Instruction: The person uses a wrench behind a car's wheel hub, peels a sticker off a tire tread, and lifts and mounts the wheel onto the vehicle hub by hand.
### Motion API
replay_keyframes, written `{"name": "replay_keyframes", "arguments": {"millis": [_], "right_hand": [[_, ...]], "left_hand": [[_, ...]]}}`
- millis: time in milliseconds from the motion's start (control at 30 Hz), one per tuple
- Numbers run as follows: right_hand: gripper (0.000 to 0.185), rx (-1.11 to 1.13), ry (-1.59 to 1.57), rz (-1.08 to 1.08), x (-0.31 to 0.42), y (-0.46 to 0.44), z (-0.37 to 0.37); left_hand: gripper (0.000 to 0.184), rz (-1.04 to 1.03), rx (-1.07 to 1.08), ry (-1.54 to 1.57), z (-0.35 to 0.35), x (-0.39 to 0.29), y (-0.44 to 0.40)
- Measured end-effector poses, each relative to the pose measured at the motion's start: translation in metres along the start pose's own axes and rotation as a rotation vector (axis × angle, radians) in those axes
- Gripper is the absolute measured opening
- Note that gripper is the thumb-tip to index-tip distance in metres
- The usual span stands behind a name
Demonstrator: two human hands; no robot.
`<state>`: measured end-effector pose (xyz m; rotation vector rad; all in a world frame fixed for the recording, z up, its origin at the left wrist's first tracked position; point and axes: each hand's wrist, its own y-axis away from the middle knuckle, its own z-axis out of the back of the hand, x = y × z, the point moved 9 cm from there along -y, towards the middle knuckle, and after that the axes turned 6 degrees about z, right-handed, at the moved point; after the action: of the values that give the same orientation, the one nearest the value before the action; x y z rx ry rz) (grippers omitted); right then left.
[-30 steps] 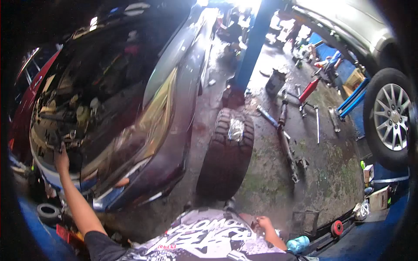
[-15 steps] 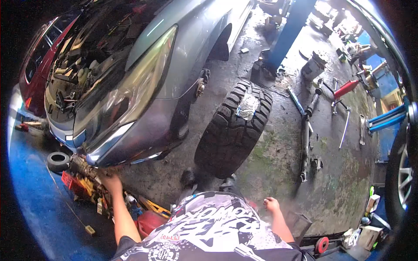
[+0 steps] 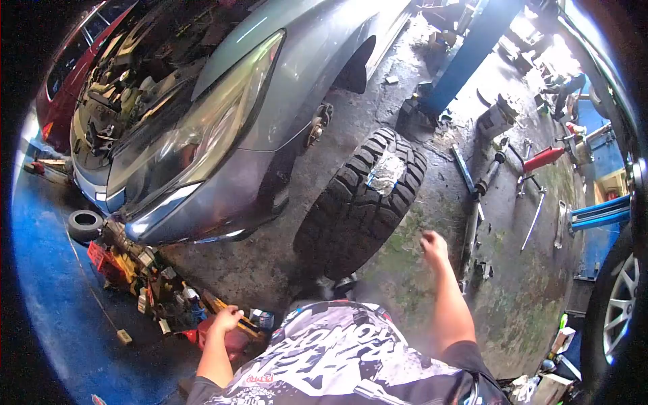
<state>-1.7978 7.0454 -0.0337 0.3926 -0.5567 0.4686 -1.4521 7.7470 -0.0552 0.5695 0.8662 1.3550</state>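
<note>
My left hand (image 3: 225, 318) hangs at the lower left, fingers curled together, over the parts and tools on the floor; whether something small is in it I cannot make out. My right hand (image 3: 434, 246) is out to the right of the large tire (image 3: 368, 202), fingers curled, touching nothing I can see. The tire stands upright on its tread in front of me, with a crumpled silvery wrapper or label (image 3: 386, 173) on top. To its left is the grey car front with its headlight (image 3: 223, 121) and an open engine bay (image 3: 125, 101).
A blue lift post (image 3: 466, 64) rises behind the tire. On the floor at right lie a long shaft (image 3: 472, 229), a red jack part (image 3: 543, 159) and a metal rod (image 3: 533, 219). A small tire (image 3: 85, 225) and a red crate (image 3: 101, 260) are at left.
My left hand has come away from the car's front edge, down and toward my body. My right hand has moved forward beside the tire. The view has shifted right and down.
</note>
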Motion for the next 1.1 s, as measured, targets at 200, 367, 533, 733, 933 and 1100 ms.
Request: {"name": "replay_keyframes", "arguments": {"millis": [200, 367, 533, 733, 933, 1100], "right_hand": [[0.032, -0.025, -0.106, 0.308, 0.14, -0.109, 0.017], [0.037, 0.072, -0.074, 0.521, 0.199, -0.192, 0.006], [0.029, 0.094, 0.212, 0.824, 0.234, -0.253, -0.017], [0.049, 0.297, 0.246, 0.945, 0.234, -0.268, -0.039], [0.045, 0.384, 0.215, 0.963, 0.246, -0.265, -0.026], [0.042, 0.405, 0.203, 0.983, 0.256, -0.266, -0.026]], "left_hand": [[0.05, -0.326, -0.155, 0.003, 0.017, -0.186, -0.007], [0.053, -0.686, -0.316, 0.086, 0.012, -0.384, 0.003], [0.055, -0.747, -0.589, 0.306, 0.015, -0.527, -0.033], [0.048, -0.551, -0.944, 0.38, -0.012, -0.573, -0.1], [0.04, -0.53, -1.008, 0.349, -0.004, -0.584, -0.09], [0.037, -0.478, -0.962, 0.364, 0.0, -0.585, -0.089]]}}
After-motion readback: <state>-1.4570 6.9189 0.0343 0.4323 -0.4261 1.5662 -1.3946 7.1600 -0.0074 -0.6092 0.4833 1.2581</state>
